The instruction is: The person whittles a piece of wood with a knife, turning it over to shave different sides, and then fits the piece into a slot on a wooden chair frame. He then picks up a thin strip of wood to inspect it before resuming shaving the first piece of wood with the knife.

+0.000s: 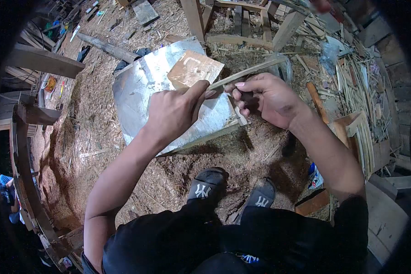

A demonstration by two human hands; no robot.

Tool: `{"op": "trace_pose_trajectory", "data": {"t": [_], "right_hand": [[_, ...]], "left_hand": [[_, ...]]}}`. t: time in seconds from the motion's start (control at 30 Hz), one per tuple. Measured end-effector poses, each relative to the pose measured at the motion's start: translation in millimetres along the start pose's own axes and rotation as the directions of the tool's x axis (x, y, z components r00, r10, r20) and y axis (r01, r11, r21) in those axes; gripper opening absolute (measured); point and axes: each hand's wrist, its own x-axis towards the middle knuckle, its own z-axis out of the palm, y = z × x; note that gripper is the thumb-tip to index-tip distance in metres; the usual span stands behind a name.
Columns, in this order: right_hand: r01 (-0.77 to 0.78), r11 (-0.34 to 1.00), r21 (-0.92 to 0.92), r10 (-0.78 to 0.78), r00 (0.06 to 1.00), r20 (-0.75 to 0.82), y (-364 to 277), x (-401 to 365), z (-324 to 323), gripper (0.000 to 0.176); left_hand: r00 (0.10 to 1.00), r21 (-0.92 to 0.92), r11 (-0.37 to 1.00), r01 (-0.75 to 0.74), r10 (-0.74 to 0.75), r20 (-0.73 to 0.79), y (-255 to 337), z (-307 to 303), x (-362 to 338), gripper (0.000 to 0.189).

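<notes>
My left hand is closed, thumb and forefinger pinching the near end of a thin wooden strip. The strip slants up to the right, past my right thumb. My right hand has its fingers curled in beside the strip; what they hold, if anything, is hidden. Below both hands lies a metal-topped board with a worn, shiny surface. On the board, just beyond my left hand, rests a pale wooden block.
Sawdust and shavings cover the ground. A wooden frame stands beyond the board. Thin offcuts, a wooden handle and a plastic bag lie at right. A person is partly visible at far left.
</notes>
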Motion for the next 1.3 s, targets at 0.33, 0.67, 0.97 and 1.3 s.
{"op": "trace_pose_trajectory", "data": {"t": [0.33, 0.67, 0.97, 1.3], "right_hand": [[0.152, 0.988, -0.025, -0.149, 0.983, 0.108, 7, -3, -6, 0.025], [0.086, 0.996, -0.020, -0.083, 0.988, 0.130, 9, 2, -13, 0.033], [0.250, 0.837, -0.486, -0.352, 0.927, -0.130, 33, 0, -68, 0.021], [-0.372, 0.243, -0.896, -0.652, 0.621, -0.435, 170, -38, -211, 0.038]], "left_hand": [[0.998, -0.351, 0.934, 0.064, -0.066, 0.007, 2, -2, 7, 0.016], [0.966, -0.368, 0.896, 0.250, -0.206, 0.155, -3, -4, 6, 0.025], [0.957, -0.402, 0.869, 0.289, -0.256, 0.134, -26, 5, -1, 0.029], [0.962, -0.391, 0.879, 0.273, -0.248, 0.114, -38, 9, -2, 0.033]]}}
